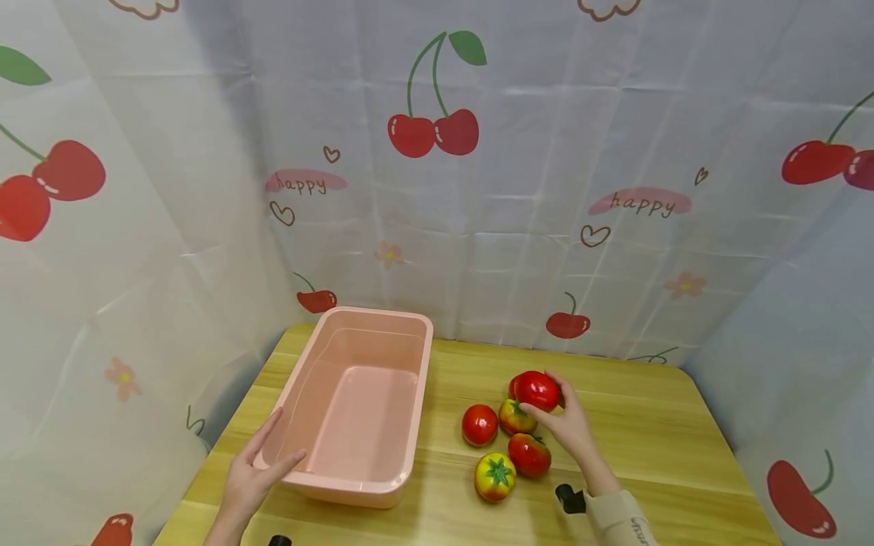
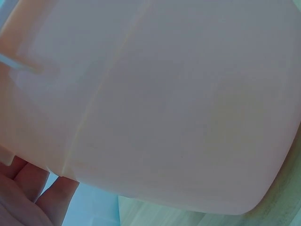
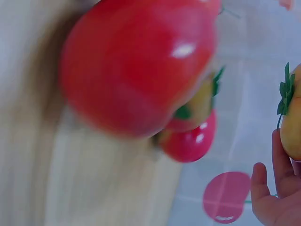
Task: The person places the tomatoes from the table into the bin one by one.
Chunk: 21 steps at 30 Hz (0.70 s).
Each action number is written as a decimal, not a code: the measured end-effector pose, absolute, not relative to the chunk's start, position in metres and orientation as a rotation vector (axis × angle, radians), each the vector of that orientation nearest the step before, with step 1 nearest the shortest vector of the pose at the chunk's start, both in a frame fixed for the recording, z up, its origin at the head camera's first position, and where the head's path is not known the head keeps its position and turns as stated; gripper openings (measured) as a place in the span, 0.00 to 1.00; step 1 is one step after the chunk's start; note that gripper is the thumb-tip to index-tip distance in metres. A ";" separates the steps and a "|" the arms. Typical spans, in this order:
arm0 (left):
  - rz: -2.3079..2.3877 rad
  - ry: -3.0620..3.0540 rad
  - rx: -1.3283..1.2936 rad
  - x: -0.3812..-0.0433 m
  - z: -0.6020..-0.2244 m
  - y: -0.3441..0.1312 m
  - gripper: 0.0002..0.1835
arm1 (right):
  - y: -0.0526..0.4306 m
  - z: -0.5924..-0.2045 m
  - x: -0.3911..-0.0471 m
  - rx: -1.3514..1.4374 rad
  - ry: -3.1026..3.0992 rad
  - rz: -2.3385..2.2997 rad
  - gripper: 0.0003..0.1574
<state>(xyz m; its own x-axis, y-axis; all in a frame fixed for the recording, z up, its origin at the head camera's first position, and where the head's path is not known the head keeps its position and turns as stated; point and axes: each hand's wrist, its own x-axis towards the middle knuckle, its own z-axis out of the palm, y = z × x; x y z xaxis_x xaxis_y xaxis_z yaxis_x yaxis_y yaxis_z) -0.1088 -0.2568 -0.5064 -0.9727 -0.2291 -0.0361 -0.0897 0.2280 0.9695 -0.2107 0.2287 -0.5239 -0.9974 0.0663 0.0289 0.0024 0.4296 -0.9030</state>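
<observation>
My left hand point(image 1: 249, 481) holds the near left corner of a pink plastic basin point(image 1: 422, 379), thumb over the near rim and fingers along the left side. Close up in the left wrist view, the basin's wall point(image 2: 178, 108) hides those fingertips. My right hand point(image 1: 570, 425) grips a toy tomato point(image 1: 537, 390), red in the head view. From the right wrist, this held tomato point(image 3: 292, 125) shows a yellow-orange side and green leaves. Close beside it on the table are a red tomato point(image 1: 480, 425), a yellow-red one point(image 1: 517, 417), another red one point(image 1: 529, 455) and a yellow one point(image 1: 495, 477).
The wooden table point(image 1: 642, 425) backs onto a white curtain point(image 1: 505, 197) printed with cherries, which also hangs at both sides. A black object point(image 1: 570, 499) sits by the right wrist, and another dark piece point(image 1: 280, 541) shows at the front edge.
</observation>
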 end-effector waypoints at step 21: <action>-1.837 -2.388 0.306 -0.108 -0.505 -0.256 0.43 | 0.183 -0.483 -0.207 0.070 -2.532 1.759 0.51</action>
<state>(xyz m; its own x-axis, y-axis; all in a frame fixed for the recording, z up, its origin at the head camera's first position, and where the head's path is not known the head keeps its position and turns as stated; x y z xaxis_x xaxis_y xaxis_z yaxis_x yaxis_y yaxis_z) -0.1083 -0.2563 -0.5049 -0.9733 -0.2271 -0.0333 -0.0904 0.2460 0.9651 -0.2072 0.1833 -0.4835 -0.9973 -0.0046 0.0730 -0.0701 0.3488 -0.9346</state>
